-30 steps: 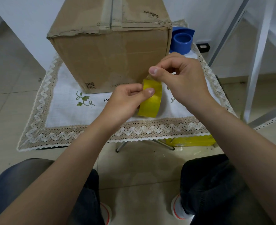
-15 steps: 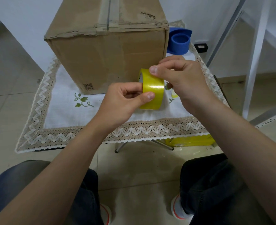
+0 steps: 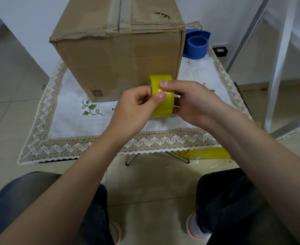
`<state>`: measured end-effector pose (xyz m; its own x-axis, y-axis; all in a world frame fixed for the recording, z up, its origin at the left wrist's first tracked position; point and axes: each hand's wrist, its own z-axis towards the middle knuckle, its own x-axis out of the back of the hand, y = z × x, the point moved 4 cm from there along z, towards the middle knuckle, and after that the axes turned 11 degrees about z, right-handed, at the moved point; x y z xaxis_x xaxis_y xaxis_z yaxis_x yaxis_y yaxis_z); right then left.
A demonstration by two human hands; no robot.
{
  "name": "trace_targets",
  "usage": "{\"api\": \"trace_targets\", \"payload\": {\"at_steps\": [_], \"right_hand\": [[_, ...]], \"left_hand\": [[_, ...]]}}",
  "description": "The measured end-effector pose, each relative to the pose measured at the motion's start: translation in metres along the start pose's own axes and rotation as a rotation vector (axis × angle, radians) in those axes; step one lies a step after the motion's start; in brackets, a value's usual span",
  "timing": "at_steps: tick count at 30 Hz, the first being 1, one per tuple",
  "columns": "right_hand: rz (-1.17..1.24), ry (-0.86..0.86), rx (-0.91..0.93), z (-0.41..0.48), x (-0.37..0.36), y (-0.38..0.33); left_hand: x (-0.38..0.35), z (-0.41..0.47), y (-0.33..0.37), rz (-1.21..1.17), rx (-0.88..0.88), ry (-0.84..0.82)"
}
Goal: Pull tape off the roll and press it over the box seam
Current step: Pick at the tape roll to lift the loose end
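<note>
A yellow tape roll (image 3: 164,103) is held upright between both hands, just in front of the cardboard box (image 3: 117,55). My left hand (image 3: 137,105) pinches the roll's left side with the thumb on its outer face. My right hand (image 3: 193,99) grips the right side, its thumb pressed on top of the tape surface. The box stands on a small table; its top seam (image 3: 118,13) runs away from me and bears old tape. No strip of tape is seen pulled free.
A white cloth with a lace border (image 3: 110,142) covers the table. A blue tape dispenser (image 3: 197,44) stands behind the box at the right. A yellow object (image 3: 205,153) lies on the floor under the table edge. White metal frame legs (image 3: 279,50) rise at the right.
The roll has turned so its broad yellow face points at me, and both hands have shifted slightly right and up. My right thumb now rests on the tape's face.
</note>
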<state>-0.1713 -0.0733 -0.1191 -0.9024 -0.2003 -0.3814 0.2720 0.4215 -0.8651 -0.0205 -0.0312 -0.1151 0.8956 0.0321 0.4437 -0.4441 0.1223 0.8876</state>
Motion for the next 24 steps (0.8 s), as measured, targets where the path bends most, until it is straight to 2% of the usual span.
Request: {"api": "trace_targets", "payload": {"at_steps": [7,12,15,20,24], "right_hand": [[-0.189,0.006,0.171,-0.008,0.001,-0.011],[-0.312,0.102,0.367,-0.017,0.015,-0.035],[-0.419,0.163,0.435,-0.018,0.026,-0.047],[-0.662,0.225,0.543,-0.02,0.044,-0.058],[-0.946,0.338,0.645,-0.011,0.065,-0.062]], "left_hand": [[0.0,0.001,-0.001,-0.046,0.032,-0.092],[-0.011,0.009,0.013,-0.134,0.12,-0.048],[-0.017,0.021,0.012,-0.101,0.171,-0.003],[-0.026,0.033,-0.001,0.009,0.161,0.012],[-0.031,0.038,-0.008,0.044,0.21,-0.007]]}}
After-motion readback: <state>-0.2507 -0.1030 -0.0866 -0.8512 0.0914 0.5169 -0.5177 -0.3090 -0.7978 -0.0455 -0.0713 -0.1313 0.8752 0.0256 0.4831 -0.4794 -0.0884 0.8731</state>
